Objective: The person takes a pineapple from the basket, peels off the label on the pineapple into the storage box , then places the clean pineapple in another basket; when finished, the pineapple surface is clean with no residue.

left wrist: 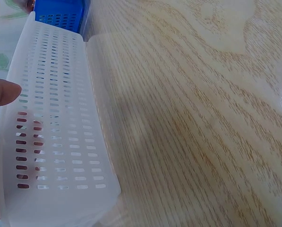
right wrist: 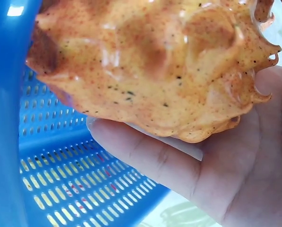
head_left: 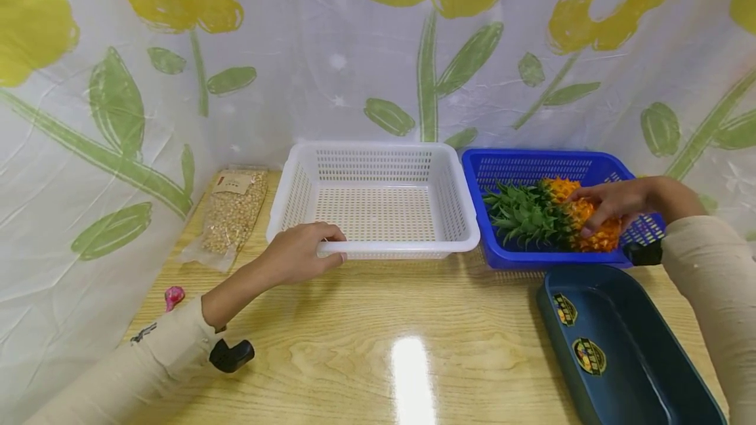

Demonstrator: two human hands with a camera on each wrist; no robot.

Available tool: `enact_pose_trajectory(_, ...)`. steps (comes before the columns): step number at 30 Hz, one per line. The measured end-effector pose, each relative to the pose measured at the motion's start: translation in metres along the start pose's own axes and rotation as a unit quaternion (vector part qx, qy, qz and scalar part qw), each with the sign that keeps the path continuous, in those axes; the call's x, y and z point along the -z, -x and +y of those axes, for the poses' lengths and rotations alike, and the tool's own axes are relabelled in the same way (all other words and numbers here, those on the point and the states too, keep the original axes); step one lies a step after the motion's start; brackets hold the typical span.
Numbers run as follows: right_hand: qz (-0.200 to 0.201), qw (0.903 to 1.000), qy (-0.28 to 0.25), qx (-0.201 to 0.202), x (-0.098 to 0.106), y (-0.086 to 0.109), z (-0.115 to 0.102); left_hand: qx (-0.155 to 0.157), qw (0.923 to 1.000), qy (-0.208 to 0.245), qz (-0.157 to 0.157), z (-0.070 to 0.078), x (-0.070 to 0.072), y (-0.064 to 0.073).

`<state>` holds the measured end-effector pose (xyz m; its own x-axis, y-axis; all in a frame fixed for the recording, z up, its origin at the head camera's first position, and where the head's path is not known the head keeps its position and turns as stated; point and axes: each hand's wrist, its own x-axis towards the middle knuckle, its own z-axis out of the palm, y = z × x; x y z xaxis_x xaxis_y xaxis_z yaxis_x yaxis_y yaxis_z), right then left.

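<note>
An orange pineapple (head_left: 601, 236) with a green leafy crown lies on its side in the blue basket (head_left: 567, 258). My right hand (head_left: 626, 201) grips its body from above, thumb on the near side; in the right wrist view the bumpy skin of the fruit fills the upper part. Left of that stands a white perforated basket (head_left: 401, 249) with nothing in it. At its near left rim my left hand (head_left: 304, 251) pinches the edge, thumb outside and fingers over the rim. Part of this grip lies outside the left wrist view.
A dark teal tray (head_left: 626, 346) stands at the front right, close to the blue basket. On the left lie a clear bag of pale beans or kernels (head_left: 233, 212) and a small pink object (head_left: 174, 296). A flowered curtain (head_left: 331, 84) hangs behind the wooden table (head_left: 331, 340).
</note>
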<state>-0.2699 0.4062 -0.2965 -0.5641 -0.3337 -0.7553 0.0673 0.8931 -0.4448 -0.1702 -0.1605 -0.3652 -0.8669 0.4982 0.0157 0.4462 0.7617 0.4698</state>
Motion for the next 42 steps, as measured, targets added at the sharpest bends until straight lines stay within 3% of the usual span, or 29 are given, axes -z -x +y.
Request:
enact_pose_trajectory(7, -0.006, 0.9998, 0.019, -0.004, -0.001, -0.004, -0.005, -0.001, 1.0, -0.004, 0.0, 0.0, 0.0, 0.0)
enact_pose_trajectory(18, -0.008, 0.9999, -0.007, -0.001, 0.001, -0.006, -0.004, -0.005, 1.0, -0.003, 0.002, -0.001, 0.0, -0.001)
enact_pose_trajectory(30, 0.007, 0.9993, 0.033, -0.017, 0.001, -0.01, -0.013, -0.002, 1.0, -0.004, 0.0, -0.002, 0.0, -0.001)
enact_pose_trajectory(42, 0.024, 0.9973, 0.069, 0.002, 0.002, -0.011, -0.009, -0.008, 0.9999, -0.009, 0.001, -0.004, -0.002, -0.002)
